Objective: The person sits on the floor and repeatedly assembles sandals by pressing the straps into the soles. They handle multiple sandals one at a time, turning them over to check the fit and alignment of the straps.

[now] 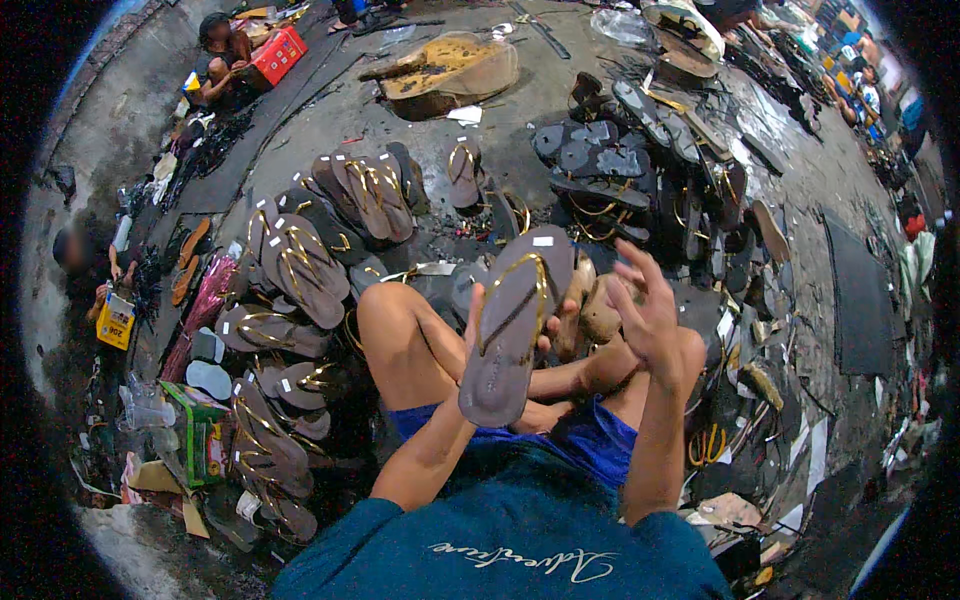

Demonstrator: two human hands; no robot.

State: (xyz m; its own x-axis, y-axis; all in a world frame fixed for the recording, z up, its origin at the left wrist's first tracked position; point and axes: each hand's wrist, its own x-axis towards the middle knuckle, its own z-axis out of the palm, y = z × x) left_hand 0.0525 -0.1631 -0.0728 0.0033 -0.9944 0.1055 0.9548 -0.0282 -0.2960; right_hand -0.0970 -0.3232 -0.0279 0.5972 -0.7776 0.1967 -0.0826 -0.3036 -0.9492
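Observation:
A brown flip-flop (510,325) with a gold-trimmed strap and a white sticker at its toe is held up before my lap. My left hand (472,318) grips it, with the thumb along one edge and fingertips showing past the other. Raised to the right of the flip-flop is my right hand (645,305), its fingers apart and nothing in them. Behind the flip-flop, between my knees, a worn tan block-like form (600,312) shows in part; its kind is unclear.
Stacks of finished-looking flip-flops (300,260) stand at my left, more (375,195) ahead. Dark soles and straps (600,160) pile up ahead right. A cut-open plastic container (450,75) lies farther off. A green box (200,430) sits left. Two people work at the far left.

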